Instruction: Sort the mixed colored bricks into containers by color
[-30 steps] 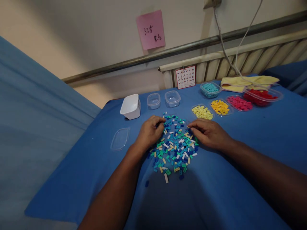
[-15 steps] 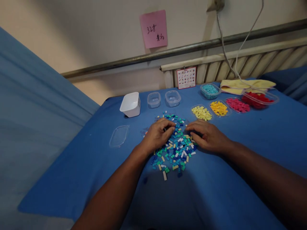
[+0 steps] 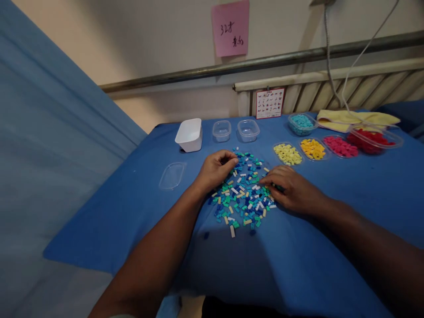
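A spread pile of small toy building bricks (image 3: 243, 194) in blue, teal, green, white and cream lies on the blue cloth. My left hand (image 3: 217, 168) is over the pile's upper left edge, its fingers curled and the thumb close to the fingertips. Whatever is between them is too small to make out. On the pile's right side, my right hand (image 3: 288, 189) has its fingers bent down among the bricks. Its index fingertip touches them, and the bent fingers hide what they may hold.
Behind the pile stand a white tub (image 3: 190, 137) and two clear containers (image 3: 221, 131). Yellow bricks (image 3: 288, 153), orange bricks (image 3: 312, 149), pink bricks (image 3: 341, 146), red bricks (image 3: 371, 140) and turquoise bricks (image 3: 301, 123) sit sorted at right. A clear lid (image 3: 172, 176) lies left.
The view has shifted, so the scene sits further right. My left hand has drawn back toward the pile's upper left, uncovering more bricks. My right hand stays at the right side, fingers among the bricks.
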A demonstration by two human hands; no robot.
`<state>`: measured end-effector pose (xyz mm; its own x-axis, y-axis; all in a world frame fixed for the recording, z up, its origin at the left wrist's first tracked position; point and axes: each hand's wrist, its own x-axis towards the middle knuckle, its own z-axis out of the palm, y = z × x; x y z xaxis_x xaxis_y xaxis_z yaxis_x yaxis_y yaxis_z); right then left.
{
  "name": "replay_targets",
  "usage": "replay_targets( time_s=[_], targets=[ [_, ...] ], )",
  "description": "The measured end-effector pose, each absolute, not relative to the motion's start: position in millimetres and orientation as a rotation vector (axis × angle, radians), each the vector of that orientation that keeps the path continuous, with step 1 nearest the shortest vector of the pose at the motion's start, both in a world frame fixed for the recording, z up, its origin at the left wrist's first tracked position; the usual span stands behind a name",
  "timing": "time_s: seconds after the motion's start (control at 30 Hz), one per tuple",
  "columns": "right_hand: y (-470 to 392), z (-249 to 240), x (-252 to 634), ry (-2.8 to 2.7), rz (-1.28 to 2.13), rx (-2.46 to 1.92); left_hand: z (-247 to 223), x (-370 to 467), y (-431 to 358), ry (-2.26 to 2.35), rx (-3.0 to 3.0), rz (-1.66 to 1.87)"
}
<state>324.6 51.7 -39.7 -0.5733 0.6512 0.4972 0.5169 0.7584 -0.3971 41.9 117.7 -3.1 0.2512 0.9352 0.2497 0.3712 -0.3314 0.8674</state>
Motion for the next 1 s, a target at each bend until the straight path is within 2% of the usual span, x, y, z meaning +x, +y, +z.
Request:
replay_targets(
  time_s=[0.17,0.37,0.43,0.67,1.0],
  targets=[
    [41,-28,322,-2.048,0.388,-0.904,-9,40,122,1.122,1.668,1.088],
    [43,-33,316,-1.378,0.964,-1.063,-5,40,123,1.022,1.391,1.050],
    [46,-36,314,-1.240,1.050,-1.073,-2,42,120,0.992,1.361,1.019],
    [50,-36,308,-1.184,1.078,-0.999,1,72,98,0.864,1.364,0.913],
    [43,-42,301,-1.385,1.015,-0.925,-6,94,83,0.827,1.336,0.861]
  ],
)
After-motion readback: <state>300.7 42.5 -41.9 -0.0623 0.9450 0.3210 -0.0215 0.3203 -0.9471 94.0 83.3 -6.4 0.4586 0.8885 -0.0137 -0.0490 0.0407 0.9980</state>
